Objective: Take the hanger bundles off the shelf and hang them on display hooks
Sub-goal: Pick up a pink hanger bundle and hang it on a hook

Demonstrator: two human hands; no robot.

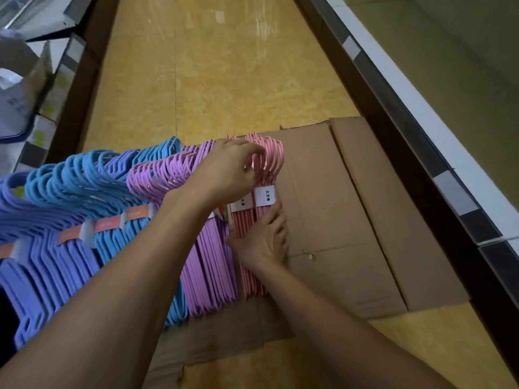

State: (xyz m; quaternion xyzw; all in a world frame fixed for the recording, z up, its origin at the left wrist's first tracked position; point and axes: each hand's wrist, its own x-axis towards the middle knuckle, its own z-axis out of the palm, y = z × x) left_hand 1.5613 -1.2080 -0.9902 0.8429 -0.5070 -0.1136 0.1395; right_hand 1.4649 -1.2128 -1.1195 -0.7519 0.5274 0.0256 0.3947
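Observation:
A row of banded hanger bundles lies on flattened cardboard (331, 192) on the floor: periwinkle (33, 265), blue (84, 178), purple (207, 265) and, at the right end, pink (269, 161). My left hand (227, 167) reaches across the row and pinches the hook tops of the pink bundle. My right hand (264, 240) rests with straight fingers against the right side of the pink bundle, just below its white label (265, 195).
An empty shelf (449, 88) with a dark front rail runs along the right side. On the left stands another shelf unit (50, 88) with white packaged goods. Yellow tiled floor (224, 66) stretches ahead between them.

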